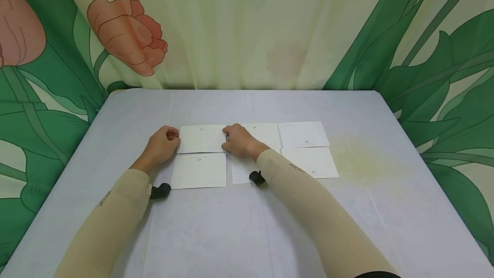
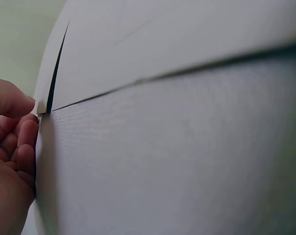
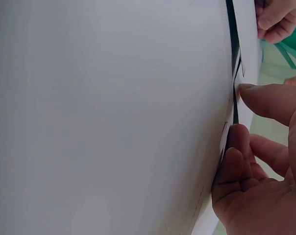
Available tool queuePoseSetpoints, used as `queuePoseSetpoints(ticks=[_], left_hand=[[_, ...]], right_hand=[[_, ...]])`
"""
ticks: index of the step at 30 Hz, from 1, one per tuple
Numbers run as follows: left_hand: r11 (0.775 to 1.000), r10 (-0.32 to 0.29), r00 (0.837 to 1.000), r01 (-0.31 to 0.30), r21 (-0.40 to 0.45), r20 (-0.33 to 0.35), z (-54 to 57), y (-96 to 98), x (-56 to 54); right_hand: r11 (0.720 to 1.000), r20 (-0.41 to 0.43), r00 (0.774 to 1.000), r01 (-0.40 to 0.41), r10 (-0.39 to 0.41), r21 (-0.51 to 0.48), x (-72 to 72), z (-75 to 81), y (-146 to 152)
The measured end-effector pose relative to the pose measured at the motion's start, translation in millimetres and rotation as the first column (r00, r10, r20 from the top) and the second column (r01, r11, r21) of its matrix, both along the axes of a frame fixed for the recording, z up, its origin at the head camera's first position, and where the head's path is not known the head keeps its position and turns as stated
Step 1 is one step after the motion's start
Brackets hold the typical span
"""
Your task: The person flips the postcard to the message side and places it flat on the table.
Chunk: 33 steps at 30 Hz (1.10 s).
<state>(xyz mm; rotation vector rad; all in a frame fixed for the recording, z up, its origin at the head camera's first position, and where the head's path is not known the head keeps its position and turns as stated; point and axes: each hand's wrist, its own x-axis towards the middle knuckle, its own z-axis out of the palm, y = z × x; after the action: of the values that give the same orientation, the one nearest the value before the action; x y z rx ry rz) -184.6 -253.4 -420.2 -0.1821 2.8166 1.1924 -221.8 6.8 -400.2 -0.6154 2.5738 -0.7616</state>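
Several white paper cards lie in two rows on the table, each with a tiny dark mark near an edge. At the back-left card (image 1: 202, 139), my left hand (image 1: 162, 146) holds the left edge, thumb and curled fingers at its corner. My right hand (image 1: 242, 141) holds that card's right edge between thumb and fingertips, its palm over the neighbouring cards. Close up in the left wrist view, the thumb (image 2: 18, 100) meets the card's corner. In the right wrist view the thumb (image 3: 265, 100) and fingers (image 3: 236, 156) lie along the edges of overlapping sheets.
Just in front lies the front-left card (image 1: 198, 170). The back-right card (image 1: 304, 134) and front-right card (image 1: 318, 163) lie to the right, partly beneath the right sleeve (image 1: 305, 196). A white cloth covers the table (image 1: 216, 235); a leaf-patterned curtain (image 1: 247, 29) hangs behind.
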Motion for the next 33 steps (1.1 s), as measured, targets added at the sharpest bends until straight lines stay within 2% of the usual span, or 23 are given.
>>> queuePoseSetpoints(ticks=[7, 14, 22, 33], left_hand=[[1.0, 0.024, 1.0, -0.024, -0.002, -0.006, -1.2, 0.2, -0.4], [1.0, 0.006, 1.0, -0.006, -0.003, -0.019, -2.0, -0.2, 0.0], [0.999, 0.038, 0.999, -0.038, -0.002, 0.002, 0.3, 0.5, 2.7], [1.0, 0.031, 0.999, -0.031, 0.0, -0.017, -1.5, 0.5, 3.7]], right_hand=[[1.0, 0.015, 1.0, 0.012, -0.011, -0.011, -0.6, -0.3, 0.6], [1.0, 0.007, 1.0, 0.006, -0.006, -0.011, -1.3, -1.2, 0.9], [1.0, 0.018, 1.0, 0.014, -0.014, -0.021, -0.5, -0.7, 0.7], [0.999, 0.032, 0.999, 0.027, -0.026, -0.027, 1.4, 1.7, 1.1]])
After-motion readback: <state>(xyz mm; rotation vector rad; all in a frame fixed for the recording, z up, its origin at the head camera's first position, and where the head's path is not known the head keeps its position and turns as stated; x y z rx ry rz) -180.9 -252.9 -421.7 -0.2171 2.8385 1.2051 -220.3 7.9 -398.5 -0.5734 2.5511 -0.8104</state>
